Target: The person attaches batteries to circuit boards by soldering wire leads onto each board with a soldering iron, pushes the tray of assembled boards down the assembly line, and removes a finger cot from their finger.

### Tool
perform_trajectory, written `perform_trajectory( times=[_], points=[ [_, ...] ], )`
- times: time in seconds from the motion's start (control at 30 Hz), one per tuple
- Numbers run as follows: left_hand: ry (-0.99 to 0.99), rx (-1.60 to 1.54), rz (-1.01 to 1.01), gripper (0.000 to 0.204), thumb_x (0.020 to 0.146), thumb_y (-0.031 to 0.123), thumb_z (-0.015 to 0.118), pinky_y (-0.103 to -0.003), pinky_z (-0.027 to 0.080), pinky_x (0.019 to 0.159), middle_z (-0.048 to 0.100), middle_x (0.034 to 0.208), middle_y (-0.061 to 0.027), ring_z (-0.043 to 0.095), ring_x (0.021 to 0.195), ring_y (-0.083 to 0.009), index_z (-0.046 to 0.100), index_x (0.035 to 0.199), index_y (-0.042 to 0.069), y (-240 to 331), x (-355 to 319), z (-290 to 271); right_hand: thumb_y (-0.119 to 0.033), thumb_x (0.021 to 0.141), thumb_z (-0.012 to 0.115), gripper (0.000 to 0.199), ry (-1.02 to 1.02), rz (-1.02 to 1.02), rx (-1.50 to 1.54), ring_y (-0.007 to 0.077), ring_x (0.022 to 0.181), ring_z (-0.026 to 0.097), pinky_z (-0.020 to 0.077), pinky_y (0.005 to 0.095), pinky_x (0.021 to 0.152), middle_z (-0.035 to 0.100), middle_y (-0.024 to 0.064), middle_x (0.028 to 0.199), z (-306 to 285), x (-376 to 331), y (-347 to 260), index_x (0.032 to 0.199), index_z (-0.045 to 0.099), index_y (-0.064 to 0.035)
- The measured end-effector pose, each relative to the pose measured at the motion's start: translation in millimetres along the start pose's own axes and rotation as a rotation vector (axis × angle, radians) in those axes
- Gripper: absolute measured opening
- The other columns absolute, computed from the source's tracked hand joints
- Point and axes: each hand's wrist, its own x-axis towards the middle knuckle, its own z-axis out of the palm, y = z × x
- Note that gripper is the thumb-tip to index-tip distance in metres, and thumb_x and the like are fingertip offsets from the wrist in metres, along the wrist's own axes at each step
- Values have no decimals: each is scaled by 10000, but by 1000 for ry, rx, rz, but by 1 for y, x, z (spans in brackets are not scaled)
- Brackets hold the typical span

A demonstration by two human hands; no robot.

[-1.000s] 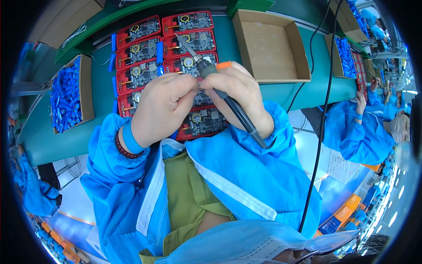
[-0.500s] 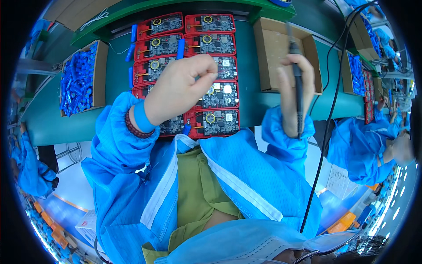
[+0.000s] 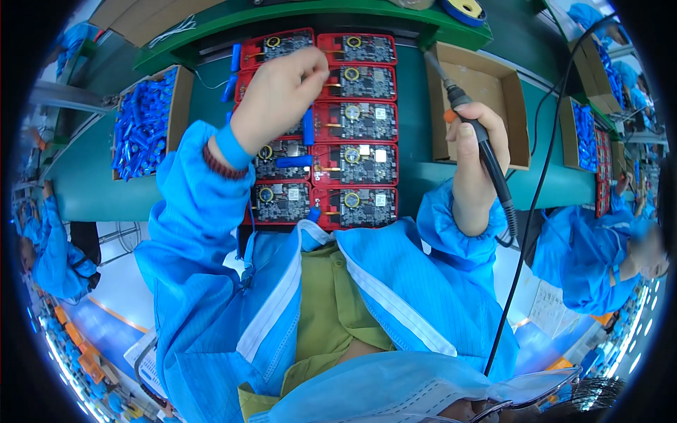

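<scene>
Two columns of red cases with circuit boards point(image 3: 367, 121) lie on the green bench before me. Over the upper part of the left column hovers my left hand point(image 3: 281, 92), closed in a pinch; whatever its fingertips may hold is hidden. My right hand point(image 3: 476, 151) grips a soldering iron point(image 3: 482, 134) by its dark handle, to the right of the cases. The iron's metal tip points away and to the left. Blue cylindrical cells point(image 3: 293, 161) rest on or beside the left column, partly covered by my left hand and wrist.
At the left stands a cardboard box point(image 3: 182, 106) of blue cells. A shallow cardboard box point(image 3: 518, 134) sits beyond the iron. A green shelf edge point(image 3: 296, 21) runs along the back, with a solder spool point(image 3: 465, 10) on it. A black cable point(image 3: 539, 162) hangs at right.
My left hand has moved away from me, uncovering boards and a blue cell in the left column. The soldering iron has swung from nearly upright to slanting left. The whole view has shifted slightly.
</scene>
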Motion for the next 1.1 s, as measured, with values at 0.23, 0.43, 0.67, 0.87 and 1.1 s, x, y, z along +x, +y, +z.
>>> perform_trajectory(
  times=[0.23,0.43,0.67,0.87,1.1],
  points=[
    [150,346,175,136,874,152,541,-383,453,684,576,796,-160,558,771,-322,570,898,21,-61,55,13,-183,927,544,182,-85,150,244,62,708,506,407,204,626,587,22,803,50,37,7,946,624,-20],
    [165,407,204,167,864,187,543,-419,469,709,613,803,-162,584,793,-347,618,872,37,-87,84,27,-294,942,525,300,3,105,111,68,643,487,387,215,565,587,5,741,83,80,38,865,642,-29],
    [94,350,69,187,852,235,555,-417,497,747,657,825,-121,624,799,-318,673,841,90,-98,93,36,-316,944,517,324,3,134,57,70,632,481,383,214,553,578,3,716,91,90,58,843,654,-41],
    [80,321,62,195,857,246,553,-406,504,729,658,801,-108,627,764,-308,675,829,97,-105,94,35,-322,946,512,322,-11,212,55,69,634,479,383,207,548,571,4,716,97,88,60,861,658,-48],
    [88,341,33,196,855,249,558,-401,505,728,658,794,-105,629,763,-294,672,815,95,-101,93,34,-347,940,523,323,-20,215,54,54,624,470,363,186,506,545,3,688,99,87,65,877,662,-62]
  ],
)
